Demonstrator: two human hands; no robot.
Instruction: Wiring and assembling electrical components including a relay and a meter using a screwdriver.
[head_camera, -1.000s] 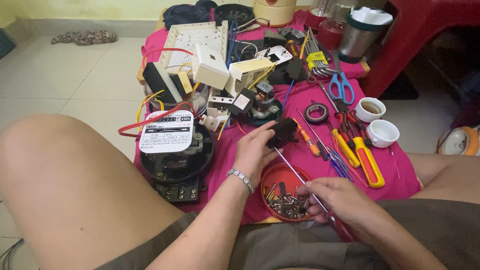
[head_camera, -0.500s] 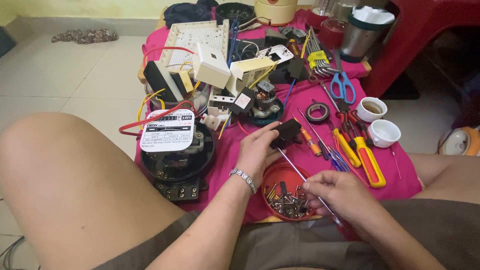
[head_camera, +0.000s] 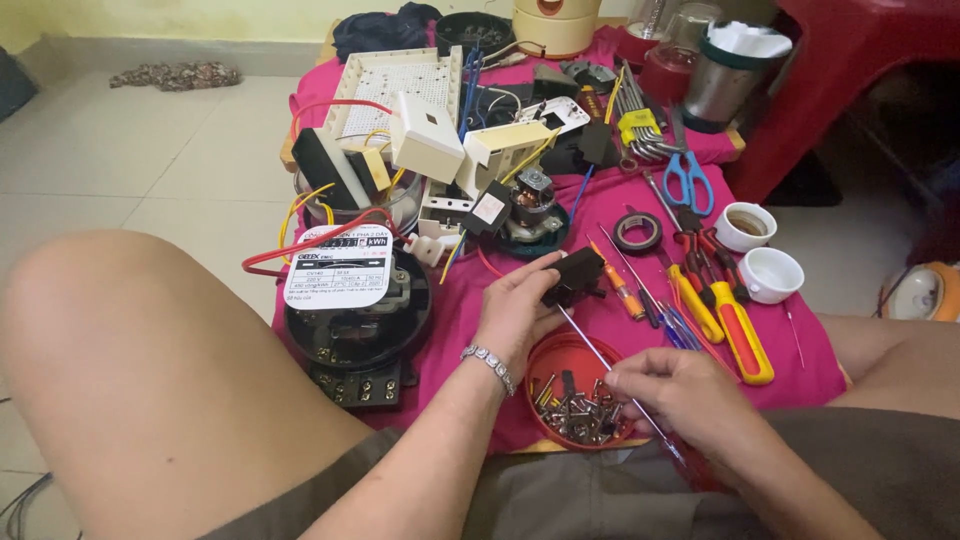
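Note:
My left hand (head_camera: 515, 318) grips a small black electrical part (head_camera: 574, 276) just above the pink cloth (head_camera: 790, 350). My right hand (head_camera: 680, 400) holds a thin screwdriver (head_camera: 600, 353) by its handle, and the metal shaft slants up-left with its tip against the black part. Below the shaft sits a red round dish (head_camera: 560, 352) holding several screws and small metal pieces. A bracelet is on my left wrist.
A black round electric meter (head_camera: 355, 325) with a white label lies left. Yellow-and-red pliers and screwdrivers (head_camera: 725, 320), blue scissors (head_camera: 688, 180), a tape roll (head_camera: 637, 232), two white cups (head_camera: 770, 273), a small motor (head_camera: 533, 200) and white plastic housings crowd the cloth. My bare knees flank it.
My left hand has turned the black part slightly, and the right hand has shifted a little left along with the screwdriver. The rest stays put.

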